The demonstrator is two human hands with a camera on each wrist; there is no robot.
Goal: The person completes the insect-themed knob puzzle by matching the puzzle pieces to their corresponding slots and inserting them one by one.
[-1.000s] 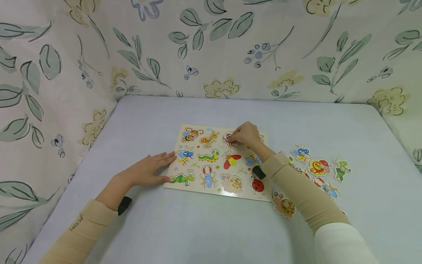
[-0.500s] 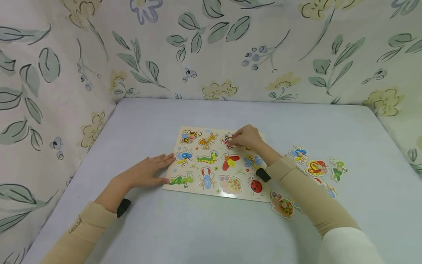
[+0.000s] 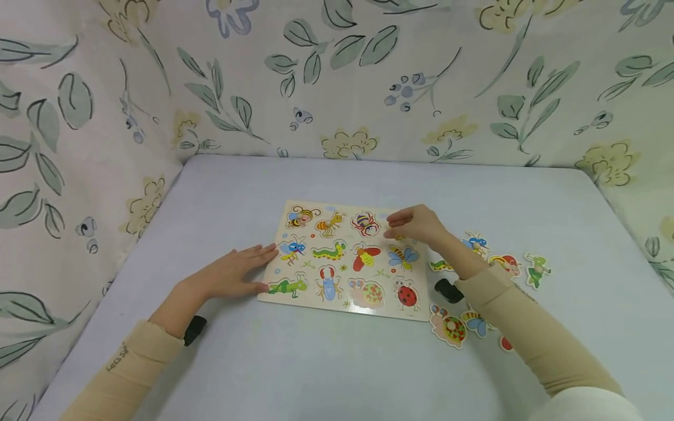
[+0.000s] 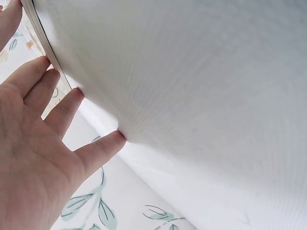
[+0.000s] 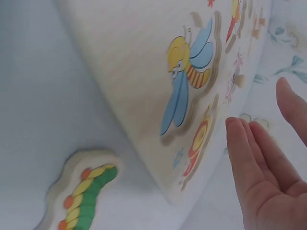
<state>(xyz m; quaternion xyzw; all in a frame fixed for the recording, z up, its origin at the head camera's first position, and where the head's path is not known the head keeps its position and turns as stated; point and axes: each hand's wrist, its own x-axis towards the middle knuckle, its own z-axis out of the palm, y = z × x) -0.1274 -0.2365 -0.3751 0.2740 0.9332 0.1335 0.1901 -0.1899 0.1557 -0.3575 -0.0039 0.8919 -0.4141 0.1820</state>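
A wooden insect puzzle board [image 3: 347,304] lies flat on the table. My left hand [image 3: 231,273] has its fingers spread, with the tips touching the board's left edge; the left wrist view shows those fingertips [image 4: 79,93] against the edge. Over the board's upper right part hovers my right hand [image 3: 418,225], fingers extended and apart from the thumb, holding nothing. Just left of it, the spider piece [image 3: 365,224] sits in its slot, its knob [image 5: 239,81] visible in the right wrist view. The bee piece [image 3: 302,217] and the ant piece [image 3: 330,224] sit in the top row too.
Loose pieces lie right of the board: a snail [image 3: 449,327], a dragonfly [image 3: 476,323], a caterpillar [image 5: 88,196], a mosquito [image 3: 475,242], a grasshopper [image 3: 537,270] and a butterfly [image 3: 504,265]. My right forearm covers others. A floral cloth [image 3: 347,88] hangs behind the table.
My right hand has let go of the spider piece and moved right, its fingers opening. The spider piece stays in the board. My left hand keeps its place at the edge.
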